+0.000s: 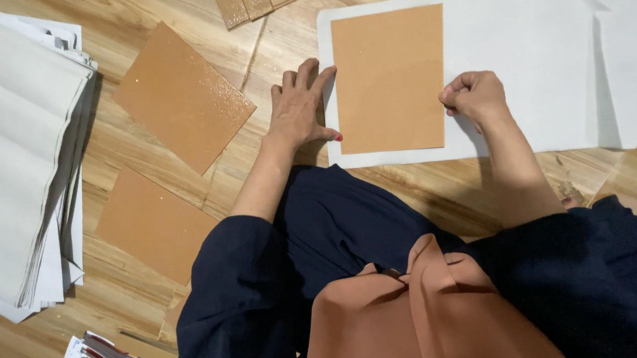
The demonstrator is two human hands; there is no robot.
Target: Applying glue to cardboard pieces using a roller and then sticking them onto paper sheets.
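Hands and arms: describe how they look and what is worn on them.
Both arms are bare from the elbow down, with dark navy sleeves pushed up above. The left hand shows red polish on the thumbnail. The right hand shows no ring, watch or bracelet; neither wrist wears anything.

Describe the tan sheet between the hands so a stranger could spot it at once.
A big white sheet lies on the wood floor. The tan sheet rests on its left end, between the left hand and right hand. Unlike the other tan sheets, it lies on white paper.

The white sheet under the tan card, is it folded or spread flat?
Mostly spread flat on the floor: the white sheet lies open under the tan card, though its right end shows a crease.
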